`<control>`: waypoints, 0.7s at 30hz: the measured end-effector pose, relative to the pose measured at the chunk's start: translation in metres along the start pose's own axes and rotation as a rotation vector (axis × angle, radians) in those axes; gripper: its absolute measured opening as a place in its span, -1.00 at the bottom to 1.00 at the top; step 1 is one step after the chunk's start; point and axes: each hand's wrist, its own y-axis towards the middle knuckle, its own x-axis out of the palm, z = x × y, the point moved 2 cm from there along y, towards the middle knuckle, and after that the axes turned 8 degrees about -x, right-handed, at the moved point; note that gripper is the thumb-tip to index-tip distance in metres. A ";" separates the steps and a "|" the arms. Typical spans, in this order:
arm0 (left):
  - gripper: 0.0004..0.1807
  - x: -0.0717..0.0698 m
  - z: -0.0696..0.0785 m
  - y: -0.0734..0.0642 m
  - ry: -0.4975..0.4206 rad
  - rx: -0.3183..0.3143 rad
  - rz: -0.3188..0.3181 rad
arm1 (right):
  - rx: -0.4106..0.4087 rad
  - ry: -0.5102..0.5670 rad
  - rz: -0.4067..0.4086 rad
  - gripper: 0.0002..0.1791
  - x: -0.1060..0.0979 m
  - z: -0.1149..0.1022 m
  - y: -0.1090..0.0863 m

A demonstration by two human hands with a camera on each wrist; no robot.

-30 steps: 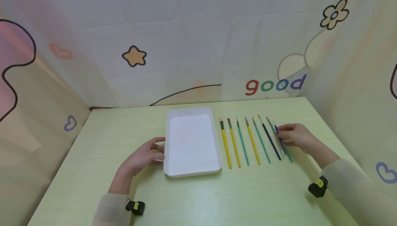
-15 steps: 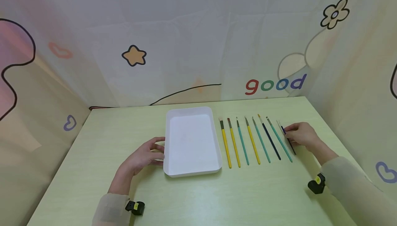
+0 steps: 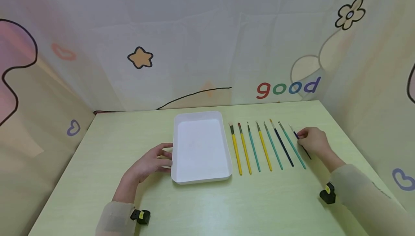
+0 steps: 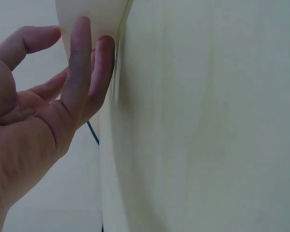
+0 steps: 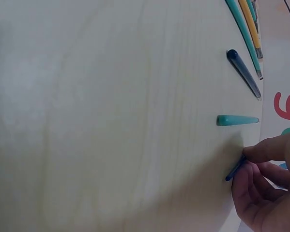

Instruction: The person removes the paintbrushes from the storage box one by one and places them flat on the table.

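My right hand (image 3: 313, 141) pinches a thin dark blue paintbrush (image 3: 306, 153) between thumb and fingers at the right end of a row of brushes. In the right wrist view only the end of that brush's handle shows beyond the fingertips. Just left of it lies a teal paintbrush (image 3: 293, 146), apart from the hand. A white rectangular tray (image 3: 201, 149) stands left of the row with nothing in it. My left hand (image 3: 150, 162) is at the tray's left side; in the left wrist view its loosely bent fingers (image 4: 80, 58) touch the outer wall.
Several more brushes lie side by side between tray and right hand: a yellow one (image 3: 236, 151) nearest the tray, then others with yellow, teal and dark blue (image 3: 284, 148) handles. A printed curtain (image 3: 194, 48) hangs behind the pale table (image 3: 207, 207) and along its sides.
The right hand has moved right with the dark blue brush, from over the teal brush to a spot beside it. The left hand and tray have kept their places.
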 end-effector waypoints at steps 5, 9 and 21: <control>-0.28 -0.001 0.001 -0.002 0.034 -0.004 -0.014 | -0.002 -0.008 -0.001 -0.70 0.001 0.002 -0.005; -0.30 -0.004 0.004 -0.006 0.075 -0.001 -0.001 | -0.032 -0.012 0.007 -0.66 0.001 0.002 -0.009; -0.43 -0.021 0.006 -0.021 0.359 0.081 0.203 | -0.105 -0.046 -0.001 -0.53 -0.007 -0.005 -0.013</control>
